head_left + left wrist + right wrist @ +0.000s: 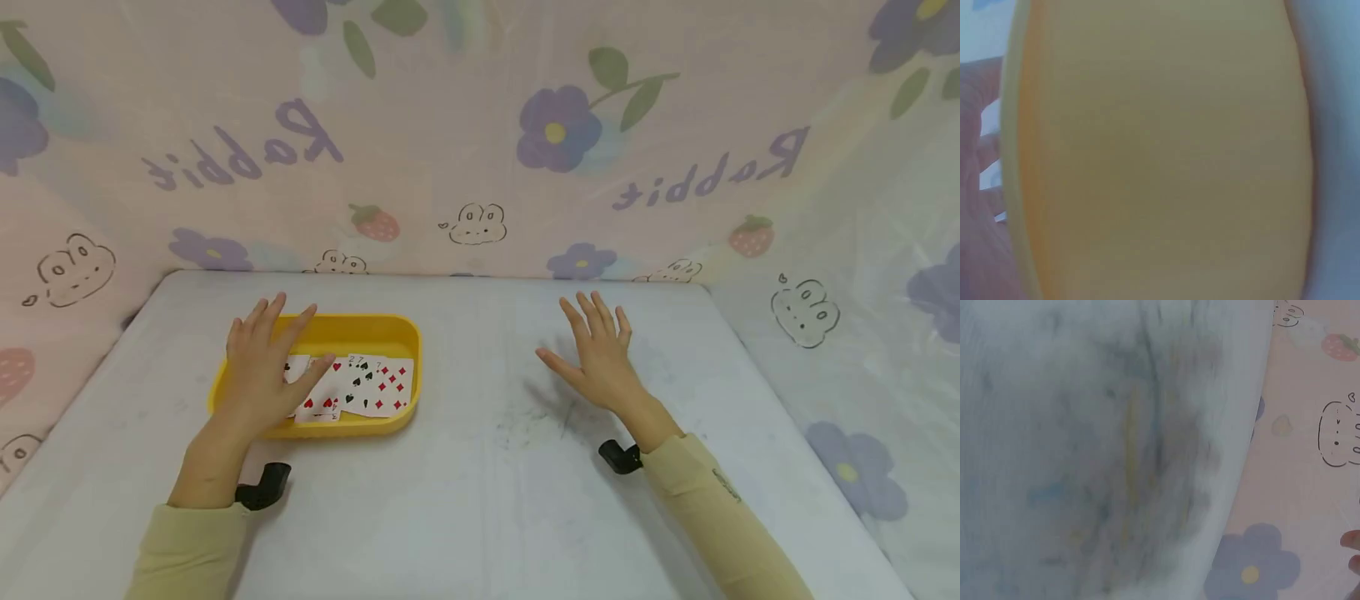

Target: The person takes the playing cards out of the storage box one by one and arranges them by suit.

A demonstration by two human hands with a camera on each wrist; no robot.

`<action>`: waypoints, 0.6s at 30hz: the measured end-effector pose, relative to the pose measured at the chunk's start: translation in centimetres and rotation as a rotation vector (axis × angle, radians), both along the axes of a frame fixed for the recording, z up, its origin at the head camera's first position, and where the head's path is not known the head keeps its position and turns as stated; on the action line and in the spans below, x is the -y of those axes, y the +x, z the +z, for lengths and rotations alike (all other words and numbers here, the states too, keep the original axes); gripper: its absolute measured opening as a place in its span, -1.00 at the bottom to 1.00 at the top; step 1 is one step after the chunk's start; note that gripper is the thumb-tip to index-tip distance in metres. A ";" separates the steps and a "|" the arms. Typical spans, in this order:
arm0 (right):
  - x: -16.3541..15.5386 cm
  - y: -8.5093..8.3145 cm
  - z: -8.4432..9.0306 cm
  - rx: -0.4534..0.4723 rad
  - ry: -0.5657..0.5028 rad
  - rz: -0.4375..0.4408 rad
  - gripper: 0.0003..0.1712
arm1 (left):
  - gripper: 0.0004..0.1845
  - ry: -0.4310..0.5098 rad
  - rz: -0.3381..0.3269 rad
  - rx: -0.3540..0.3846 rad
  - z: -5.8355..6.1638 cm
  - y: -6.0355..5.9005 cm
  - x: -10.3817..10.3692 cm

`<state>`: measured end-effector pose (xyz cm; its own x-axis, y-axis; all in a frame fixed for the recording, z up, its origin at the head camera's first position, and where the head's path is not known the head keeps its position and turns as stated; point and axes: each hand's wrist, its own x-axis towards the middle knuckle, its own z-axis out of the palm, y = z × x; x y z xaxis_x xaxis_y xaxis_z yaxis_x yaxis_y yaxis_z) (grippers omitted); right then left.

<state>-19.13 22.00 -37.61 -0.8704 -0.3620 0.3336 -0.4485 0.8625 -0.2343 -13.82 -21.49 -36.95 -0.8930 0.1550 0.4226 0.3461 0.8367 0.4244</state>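
Note:
A yellow tray [352, 333] stands on the left half of the table, with several playing cards [356, 387] lying face up in it. My left hand [262, 371] hovers over the tray's left end, fingers spread, holding nothing, and hides part of the cards. In the left wrist view the outer side of the tray [1166, 150] fills most of the picture, with fingers [988, 153] beyond its rim. On the right, above the table, my right hand [600, 358] is spread with nothing in it. Only its fingertips [1352, 540] show at the edge of the right wrist view.
The white table [465, 500] has smudged marks [536, 421] near the right hand. A patterned curtain [420, 150] with flowers and rabbits closes off the back and sides. Black wrist pieces [264, 487] sit below both hands.

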 end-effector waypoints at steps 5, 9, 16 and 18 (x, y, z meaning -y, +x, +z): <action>0.8 -0.2 -0.1 -0.043 -0.043 0.030 -0.09 | -0.52 0.074 0.063 -0.031 -0.4 0.3 1.5; 1.4 -0.2 -0.3 -0.081 -0.071 0.045 -0.12 | -0.59 0.120 0.111 -0.028 -0.8 0.5 2.6; 2.3 -0.2 -0.7 -0.104 -0.087 0.072 -0.15 | -0.58 0.201 0.194 -0.009 -1.6 0.6 4.3; 2.5 -0.2 -0.7 -0.107 -0.090 0.079 -0.16 | -0.57 0.213 0.219 0.019 -1.7 0.7 4.6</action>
